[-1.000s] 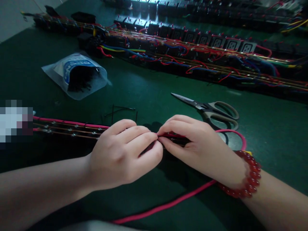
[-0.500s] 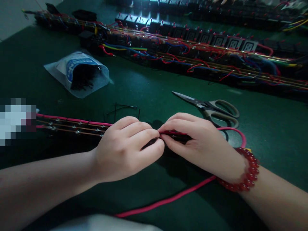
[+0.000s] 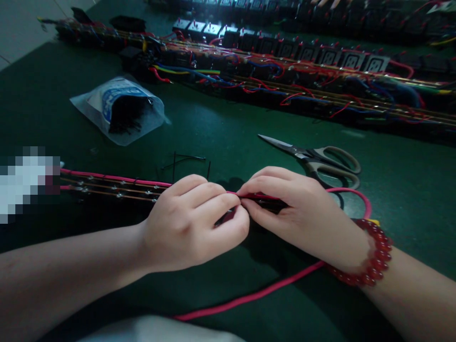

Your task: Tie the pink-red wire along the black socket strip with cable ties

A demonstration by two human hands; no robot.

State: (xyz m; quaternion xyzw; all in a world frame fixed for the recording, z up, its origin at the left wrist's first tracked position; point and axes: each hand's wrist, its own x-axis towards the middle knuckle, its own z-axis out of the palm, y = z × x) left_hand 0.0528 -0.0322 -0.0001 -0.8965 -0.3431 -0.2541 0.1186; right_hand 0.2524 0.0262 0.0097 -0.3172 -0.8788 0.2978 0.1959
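A long dark strip with copper bars and a pink wire along it lies across the green mat in front of me. My left hand is closed over the strip, fingers curled and pinching at the pink wire. My right hand, with a red bead bracelet on its wrist, pinches the same wire; the fingertips of both hands meet at the middle. The pink wire loops behind my right wrist and trails back toward me. What sits between the fingertips is too small to make out.
Scissors lie just beyond my right hand. A plastic bag of black cable ties lies at the left, with loose ties near the strip. Rows of wired socket strips run along the far side of the mat.
Both hands stay pinched together on the pink wire, with only slight finger shifts. The view has drifted a little.
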